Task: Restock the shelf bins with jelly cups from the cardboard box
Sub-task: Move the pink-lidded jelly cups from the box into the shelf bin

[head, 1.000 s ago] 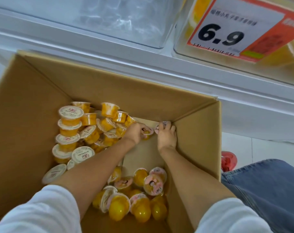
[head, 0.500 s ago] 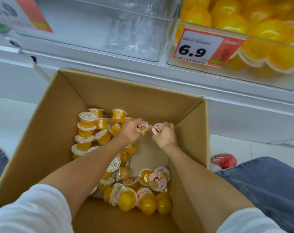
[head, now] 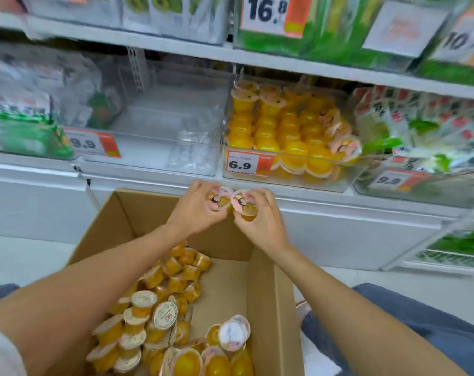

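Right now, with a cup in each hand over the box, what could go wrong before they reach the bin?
The 6.9 bin is already heaped, and pink-lidded cups lean at its front wall, so adding more may tip some out. The left hand and right hand each hold one cup by the fingers only; either might slip.

Left hand beside right hand, fingers curled (both forearms outstretched).
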A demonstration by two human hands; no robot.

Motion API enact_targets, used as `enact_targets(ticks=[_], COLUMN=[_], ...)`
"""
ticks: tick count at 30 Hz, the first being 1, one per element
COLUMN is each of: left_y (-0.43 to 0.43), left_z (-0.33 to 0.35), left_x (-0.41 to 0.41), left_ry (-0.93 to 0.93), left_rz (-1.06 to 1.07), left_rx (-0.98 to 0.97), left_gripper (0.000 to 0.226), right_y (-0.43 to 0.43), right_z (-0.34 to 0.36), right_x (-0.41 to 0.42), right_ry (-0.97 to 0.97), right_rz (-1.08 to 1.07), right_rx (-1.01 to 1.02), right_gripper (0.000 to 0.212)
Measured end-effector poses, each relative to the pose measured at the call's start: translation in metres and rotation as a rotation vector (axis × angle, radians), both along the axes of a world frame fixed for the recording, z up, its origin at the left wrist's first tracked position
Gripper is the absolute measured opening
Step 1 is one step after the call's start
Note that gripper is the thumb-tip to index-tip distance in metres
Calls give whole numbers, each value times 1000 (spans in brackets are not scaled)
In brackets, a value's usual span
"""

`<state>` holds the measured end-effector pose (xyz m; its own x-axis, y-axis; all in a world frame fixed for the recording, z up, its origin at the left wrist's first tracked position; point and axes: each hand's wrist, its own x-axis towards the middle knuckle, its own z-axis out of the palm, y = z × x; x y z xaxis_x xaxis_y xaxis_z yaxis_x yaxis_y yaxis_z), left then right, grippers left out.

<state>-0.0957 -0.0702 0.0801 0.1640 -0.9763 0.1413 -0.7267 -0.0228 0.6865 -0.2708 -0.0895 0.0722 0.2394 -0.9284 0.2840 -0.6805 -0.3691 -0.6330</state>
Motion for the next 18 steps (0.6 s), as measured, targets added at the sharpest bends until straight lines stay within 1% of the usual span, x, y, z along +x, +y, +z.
enact_targets(ticks=[2, 4, 7, 9, 11, 14, 16, 18], left_y=[-7, -16, -31, -46, -65, -104, -135, -166], left_z=[26, 48, 77, 94, 106, 114, 116, 116], left_x=[-8, -19, -37, -49, -62, -81, -94, -105], left_ry=[21, 27, 34, 7, -46, -119, -239, -393], left_rz=[8, 20, 11, -19, -31, -19, -36, -30], left_rx=[-74, -164, -304, -379, -425, -440, -449, -421], left_gripper=[56, 51, 47, 44, 45, 48, 48, 44], right_y=[-6, -16, -35, -50, -70, -105, -132, -161], right_z=[29, 57, 87, 101, 112, 123, 128, 131], right_x=[-7, -16, -33, -48, -63, -81, -89, -96], right_ry=[-72, -104, -86, -64, -16, 97, 186, 267], right_rz=[2, 0, -35, -88, -137, -198, -223, -247], right_rx=[-76, -164, -270, -304, -307, -284, -257, -223], right_gripper=[50, 50, 47, 46, 48, 50, 48, 46])
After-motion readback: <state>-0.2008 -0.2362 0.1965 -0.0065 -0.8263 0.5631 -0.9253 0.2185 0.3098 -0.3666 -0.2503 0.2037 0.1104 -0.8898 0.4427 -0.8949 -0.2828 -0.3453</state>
